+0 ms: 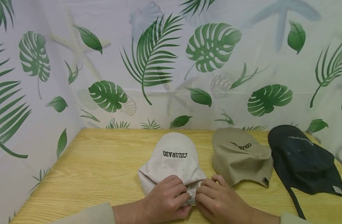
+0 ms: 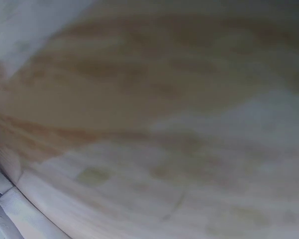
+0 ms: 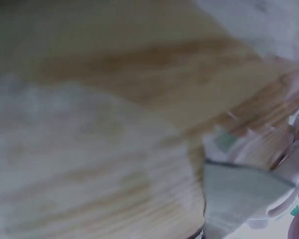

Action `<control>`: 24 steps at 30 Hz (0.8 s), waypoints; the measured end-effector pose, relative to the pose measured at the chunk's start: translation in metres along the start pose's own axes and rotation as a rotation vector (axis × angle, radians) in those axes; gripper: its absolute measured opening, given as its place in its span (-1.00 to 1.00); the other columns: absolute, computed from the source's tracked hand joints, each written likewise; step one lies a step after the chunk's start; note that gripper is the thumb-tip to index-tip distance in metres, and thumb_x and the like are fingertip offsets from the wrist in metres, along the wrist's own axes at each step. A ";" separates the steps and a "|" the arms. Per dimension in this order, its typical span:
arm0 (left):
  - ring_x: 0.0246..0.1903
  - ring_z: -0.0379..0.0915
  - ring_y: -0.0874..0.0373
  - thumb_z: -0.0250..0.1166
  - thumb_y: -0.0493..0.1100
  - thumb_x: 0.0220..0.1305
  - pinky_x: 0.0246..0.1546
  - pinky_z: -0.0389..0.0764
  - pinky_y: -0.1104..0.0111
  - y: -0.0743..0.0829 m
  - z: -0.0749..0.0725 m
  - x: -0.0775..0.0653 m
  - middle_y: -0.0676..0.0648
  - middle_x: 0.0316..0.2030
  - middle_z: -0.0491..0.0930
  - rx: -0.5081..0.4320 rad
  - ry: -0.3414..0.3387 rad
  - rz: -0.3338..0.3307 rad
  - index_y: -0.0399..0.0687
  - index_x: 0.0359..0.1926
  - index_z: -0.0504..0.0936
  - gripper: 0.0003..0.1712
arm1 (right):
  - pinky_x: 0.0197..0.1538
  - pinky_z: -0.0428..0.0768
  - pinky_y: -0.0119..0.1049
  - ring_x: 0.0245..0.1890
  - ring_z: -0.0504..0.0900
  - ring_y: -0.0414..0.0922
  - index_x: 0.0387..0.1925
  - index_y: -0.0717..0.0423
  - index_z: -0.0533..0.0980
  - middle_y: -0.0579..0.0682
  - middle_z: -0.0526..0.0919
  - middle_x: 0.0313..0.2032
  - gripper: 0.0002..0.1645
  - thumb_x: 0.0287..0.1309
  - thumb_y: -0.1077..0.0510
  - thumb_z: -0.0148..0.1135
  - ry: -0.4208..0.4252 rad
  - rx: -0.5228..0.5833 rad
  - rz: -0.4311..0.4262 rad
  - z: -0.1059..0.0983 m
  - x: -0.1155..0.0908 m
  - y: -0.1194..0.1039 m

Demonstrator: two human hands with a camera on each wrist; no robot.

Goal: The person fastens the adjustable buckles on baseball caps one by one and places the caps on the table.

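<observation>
A white baseball cap (image 1: 176, 166) lies on the table with its brim pointing away from me and its black COLORADO lettering upside down in the head view. At its rear edge, my left hand (image 1: 168, 199) pinches the back strap area from the left. My right hand (image 1: 220, 199) grips the same strap area from the right, close to the left fingers. Part of the strap (image 1: 191, 201) shows between them; the fingertips' exact hold is partly hidden. In the right wrist view, pale cap fabric (image 3: 239, 194) appears beside fingertips at the right edge.
A khaki cap (image 1: 241, 158) lies right of the white one, and a dark navy cap (image 1: 302, 161) lies beyond it, its strap (image 1: 295, 200) trailing toward me. The wooden table (image 1: 103, 168) meets leaf-patterned cloth (image 1: 159, 62) at the back and sides.
</observation>
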State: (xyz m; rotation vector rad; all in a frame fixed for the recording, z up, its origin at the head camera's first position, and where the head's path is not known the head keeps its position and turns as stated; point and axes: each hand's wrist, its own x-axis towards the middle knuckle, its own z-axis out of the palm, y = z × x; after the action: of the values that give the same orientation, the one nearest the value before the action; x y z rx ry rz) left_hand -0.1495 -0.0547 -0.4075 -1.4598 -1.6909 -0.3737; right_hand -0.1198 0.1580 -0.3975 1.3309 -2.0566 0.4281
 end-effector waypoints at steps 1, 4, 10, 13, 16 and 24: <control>-0.46 0.40 0.24 0.28 -0.09 -0.18 -0.26 0.45 0.44 0.000 -0.001 0.001 0.09 -0.55 0.45 0.001 0.000 0.001 -0.01 -0.59 0.50 -0.86 | -0.12 0.24 -0.31 -0.33 0.44 -0.29 -0.47 -0.11 0.51 -0.29 0.52 -0.41 -0.91 0.06 0.12 0.28 0.007 -0.002 -0.009 -0.001 0.001 0.000; -0.47 0.40 0.23 0.27 -0.09 -0.17 -0.26 0.44 0.42 0.000 -0.001 0.002 0.10 -0.56 0.45 0.010 0.001 0.003 0.01 -0.62 0.48 -0.86 | -0.14 0.26 -0.32 -0.35 0.43 -0.28 -0.50 -0.10 0.49 -0.27 0.51 -0.43 -0.85 0.18 0.10 0.15 0.021 -0.018 -0.034 -0.001 0.004 -0.001; -0.49 0.38 0.23 0.26 -0.06 -0.16 -0.27 0.42 0.38 0.001 -0.002 0.001 0.11 -0.58 0.43 0.040 -0.011 -0.018 0.04 -0.66 0.42 -0.82 | -0.14 0.27 -0.33 -0.37 0.42 -0.28 -0.52 -0.08 0.48 -0.26 0.51 -0.44 -0.88 0.07 0.15 0.22 0.007 -0.015 -0.041 -0.001 0.004 0.002; -0.50 0.38 0.24 0.26 -0.04 -0.15 -0.28 0.41 0.38 0.002 -0.003 0.000 0.12 -0.58 0.43 0.046 -0.021 -0.024 0.05 -0.65 0.42 -0.81 | -0.13 0.23 -0.35 -0.37 0.40 -0.30 -0.53 -0.09 0.48 -0.27 0.49 -0.45 -0.87 -0.02 0.18 0.28 -0.009 0.007 -0.007 0.000 0.001 0.003; -0.51 0.37 0.25 0.27 -0.03 -0.14 -0.29 0.40 0.39 0.003 -0.003 0.000 0.13 -0.58 0.43 0.045 -0.029 -0.032 0.06 -0.65 0.42 -0.80 | -0.12 0.20 -0.37 -0.37 0.38 -0.31 -0.52 -0.10 0.48 -0.29 0.47 -0.47 -0.86 -0.03 0.18 0.29 -0.014 0.029 0.021 0.000 0.000 0.004; -0.51 0.36 0.27 0.27 -0.01 -0.10 -0.27 0.39 0.38 0.004 -0.004 0.001 0.14 -0.58 0.43 0.050 -0.044 -0.053 0.07 -0.65 0.43 -0.79 | -0.11 0.19 -0.38 -0.34 0.38 -0.31 -0.54 -0.10 0.46 -0.29 0.47 -0.46 -0.86 -0.04 0.20 0.25 -0.020 0.040 0.041 -0.001 0.000 0.005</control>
State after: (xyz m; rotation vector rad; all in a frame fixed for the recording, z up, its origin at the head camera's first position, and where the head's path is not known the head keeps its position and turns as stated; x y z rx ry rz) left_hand -0.1447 -0.0557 -0.4060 -1.3982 -1.7651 -0.3280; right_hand -0.1236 0.1606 -0.3962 1.3239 -2.1049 0.4779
